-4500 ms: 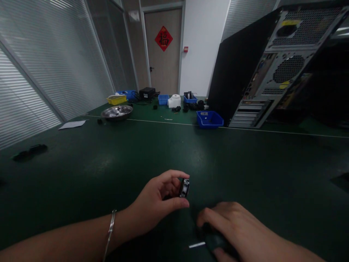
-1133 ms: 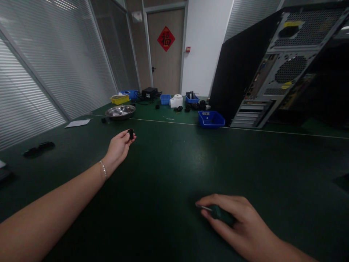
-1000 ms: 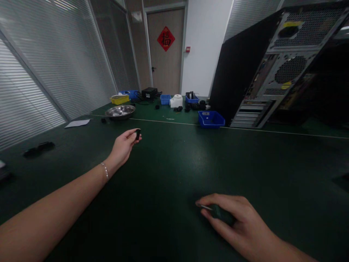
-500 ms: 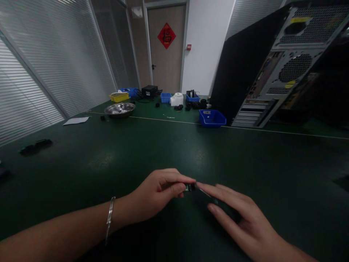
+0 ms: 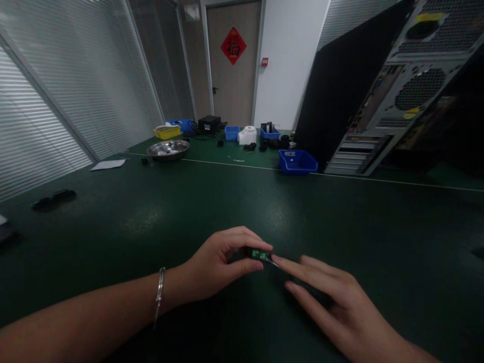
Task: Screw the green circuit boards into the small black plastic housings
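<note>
My left hand (image 5: pixel 219 264) pinches a small black part with a green circuit face (image 5: pixel 258 253) between thumb and fingers, just above the dark green table (image 5: pixel 212 201). A bracelet sits on that wrist. My right hand (image 5: pixel 333 307) lies close to the right of it, index finger stretched toward the part. A thin metal screwdriver tip (image 5: pixel 275 262) shows at that fingertip and touches the part. The tool's handle is hidden under the hand.
An open computer case (image 5: pixel 397 91) stands at the back right with a blue bin (image 5: pixel 298 162) beside it. Farther back are a metal bowl (image 5: pixel 168 148), a yellow bin (image 5: pixel 167 132), a white housing (image 5: pixel 247 135) and small black parts. A paper sheet (image 5: pixel 109 164) and black pieces (image 5: pixel 53 199) lie at the left.
My left hand came back from its reach toward the metal bowl, carrying the small part to the near middle. My right hand moved up and brought the tool tip against it.
</note>
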`<action>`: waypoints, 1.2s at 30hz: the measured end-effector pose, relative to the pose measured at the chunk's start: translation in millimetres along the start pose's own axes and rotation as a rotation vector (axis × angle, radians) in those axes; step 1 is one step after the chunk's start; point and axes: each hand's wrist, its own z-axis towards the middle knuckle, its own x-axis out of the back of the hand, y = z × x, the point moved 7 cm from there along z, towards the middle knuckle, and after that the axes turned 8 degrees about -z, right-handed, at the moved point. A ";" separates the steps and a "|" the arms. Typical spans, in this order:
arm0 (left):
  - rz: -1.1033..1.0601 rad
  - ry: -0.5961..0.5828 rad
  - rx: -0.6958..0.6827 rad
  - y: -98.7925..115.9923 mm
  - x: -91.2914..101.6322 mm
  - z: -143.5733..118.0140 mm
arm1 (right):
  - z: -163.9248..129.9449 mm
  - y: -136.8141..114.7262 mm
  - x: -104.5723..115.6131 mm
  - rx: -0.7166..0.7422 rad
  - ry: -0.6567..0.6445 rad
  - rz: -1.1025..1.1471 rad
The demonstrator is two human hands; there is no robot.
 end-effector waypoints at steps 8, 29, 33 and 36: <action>0.146 -0.006 -0.065 7.4 -1.6 -2.4 | 2.5 -1.1 3.2 -0.013 0.020 0.013; 0.065 0.012 0.078 -1.8 -3.8 -2.3 | 3.4 -2.1 3.1 0.015 0.030 -0.015; -0.010 0.028 0.110 -6.4 -4.7 -3.5 | 2.1 -1.1 1.8 0.023 0.038 -0.020; -0.080 0.027 0.123 -7.8 -5.9 -4.2 | 1.2 -0.4 2.5 0.019 0.051 -0.021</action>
